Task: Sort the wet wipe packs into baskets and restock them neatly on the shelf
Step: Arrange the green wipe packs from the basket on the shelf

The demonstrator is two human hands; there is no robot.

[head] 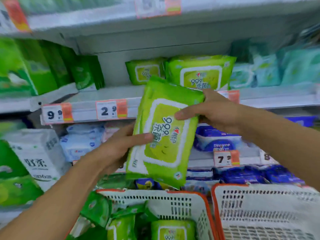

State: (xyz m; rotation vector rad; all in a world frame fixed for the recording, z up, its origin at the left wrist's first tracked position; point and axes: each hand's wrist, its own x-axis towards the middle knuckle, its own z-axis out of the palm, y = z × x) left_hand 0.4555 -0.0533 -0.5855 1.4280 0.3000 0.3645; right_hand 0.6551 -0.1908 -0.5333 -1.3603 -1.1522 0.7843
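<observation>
Left hand (121, 144) has the lime-green wet wipe pack (164, 132) by its lower left edge, thumb laid across the printed front, fingers hidden behind it. The pack hangs tilted in mid-air, in front of the shelf edge, above the left basket (173, 205), touching neither. Right hand (213, 113) pinches the upper right corner, thumb on the front, fingers curled round the back.

The risks, as I judge them: the wrapper looks soft and slick, and both grips sit on edges, so the pack could sag or slip and fall back among the green packs (171, 229) in the left basket. It is also turned on end, while the matching packs on the shelf (199, 73) stand label-forward; pushed in as it is, it would sit crooked or knock that front pack over. The open spot on the shelf (112, 94) lies left of those packs, beside the dark green boxes (83, 73), a different product. Over to the right, the second basket (268, 208) is well clear.
</observation>
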